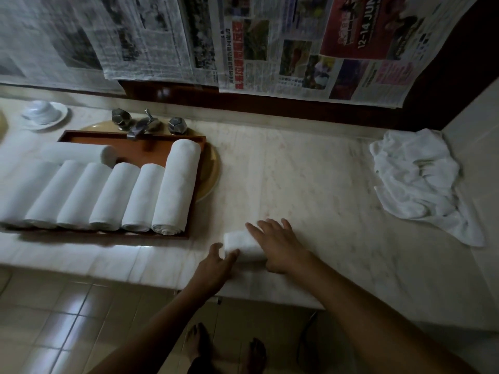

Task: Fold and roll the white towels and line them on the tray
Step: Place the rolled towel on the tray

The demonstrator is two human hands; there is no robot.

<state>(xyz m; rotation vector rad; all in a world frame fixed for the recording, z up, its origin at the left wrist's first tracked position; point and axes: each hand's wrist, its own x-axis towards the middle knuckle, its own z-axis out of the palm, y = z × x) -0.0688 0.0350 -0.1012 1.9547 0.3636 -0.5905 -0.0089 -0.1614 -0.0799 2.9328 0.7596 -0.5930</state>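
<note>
A small rolled white towel (241, 245) lies on the marble counter near its front edge. My right hand (280, 245) lies flat on top of it with the fingers spread. My left hand (217, 263) touches the roll's near left end, fingers loosely bent beside it. To the left, a brown wooden tray (195, 201) holds several rolled white towels (175, 184) side by side, with one more roll (81, 153) lying crosswise behind them. A heap of loose white towels (415, 179) sits at the counter's right end.
A faucet with two metal knobs (147, 122) stands behind the tray over a yellowish basin. A white cup and saucer (44, 114) sit at the far left. Newspaper (270, 41) covers the wall. Tiled floor and my bare feet (224, 349) are below the counter edge.
</note>
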